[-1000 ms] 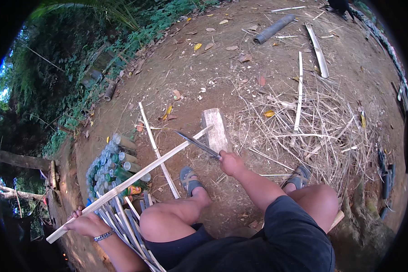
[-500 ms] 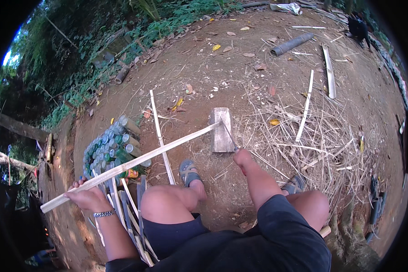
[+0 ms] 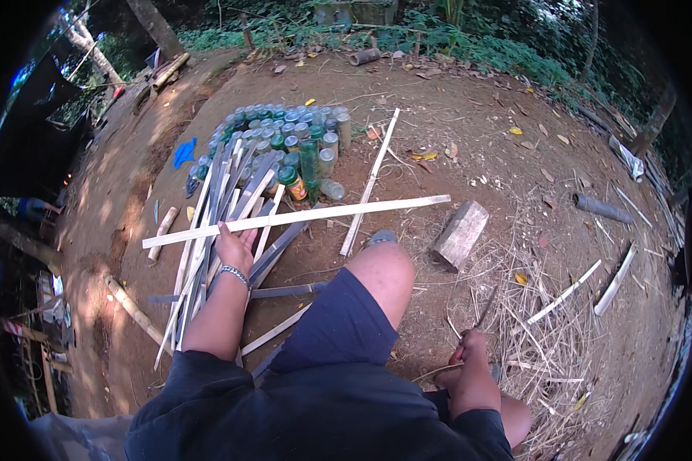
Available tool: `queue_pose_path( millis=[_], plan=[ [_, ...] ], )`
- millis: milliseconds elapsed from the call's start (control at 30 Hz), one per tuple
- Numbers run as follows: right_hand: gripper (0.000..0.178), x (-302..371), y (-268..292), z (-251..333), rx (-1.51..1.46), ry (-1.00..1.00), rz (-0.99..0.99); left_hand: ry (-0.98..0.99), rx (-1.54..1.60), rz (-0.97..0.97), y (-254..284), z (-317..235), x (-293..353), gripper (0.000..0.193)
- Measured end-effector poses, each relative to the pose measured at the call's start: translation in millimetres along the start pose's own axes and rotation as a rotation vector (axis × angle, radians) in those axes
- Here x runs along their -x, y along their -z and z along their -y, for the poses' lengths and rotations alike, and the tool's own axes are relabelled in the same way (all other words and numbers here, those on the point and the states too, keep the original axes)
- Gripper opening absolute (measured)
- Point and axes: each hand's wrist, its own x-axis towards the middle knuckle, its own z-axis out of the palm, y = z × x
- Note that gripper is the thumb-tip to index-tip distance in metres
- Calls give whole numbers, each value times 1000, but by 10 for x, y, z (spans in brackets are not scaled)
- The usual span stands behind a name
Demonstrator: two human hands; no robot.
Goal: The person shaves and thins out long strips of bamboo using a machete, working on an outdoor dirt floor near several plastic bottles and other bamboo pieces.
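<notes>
A long pale split-bamboo strip [image 3: 338,210] lies across my left hand [image 3: 236,250], which grips it near its left end. The strip's far end reaches toward a wooden block [image 3: 461,234] but stays apart from it. Below the strip lies a heap of pale and dark bamboo strips [image 3: 221,184], partly hidden by my left arm. At the right, low beside my leg, my right hand [image 3: 473,347] is wrapped round the handle of a knife [image 3: 487,307]. The thin dark blade points up and away from me, over the ground near the shavings.
Upturned glass bottles [image 3: 288,131] stand packed together behind the heap. A single strip [image 3: 370,180] lies between them and the block. Shavings [image 3: 538,330] cover the ground at right, with a cut strip [image 3: 565,292] and a dark tube [image 3: 603,208] beyond. A blue cloth [image 3: 184,153] lies left.
My view has turned left. The strip has left the block and swung over the heap in my left hand. My right hand has drawn the knife away from the block, down to the right.
</notes>
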Motion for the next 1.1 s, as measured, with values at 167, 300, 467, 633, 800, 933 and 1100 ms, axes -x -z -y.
queue_pose_path(
  millis=[167,300,467,633,800,933,1100],
  plan=[
    [47,195,117,-83,52,-12,17,-112,179,-315,1197,-607,-568,44],
    [32,153,314,-161,47,-15,24,-204,263,-516,1667,-1068,-547,44],
    [54,26,356,-124,129,103,25,66,152,-544,1961,-1088,-451,67],
    [35,381,112,154,101,70,78,336,-752,-306,1761,-224,203,63],
    [14,498,321,309,-81,86,53,176,-927,431,302,138,1319,45],
    [15,813,539,736,-45,144,39,76,-267,996,-474,-214,1829,52],
    [10,1365,933,1447,-280,349,23,-350,254,1829,-1216,-1397,2361,64]
  ],
)
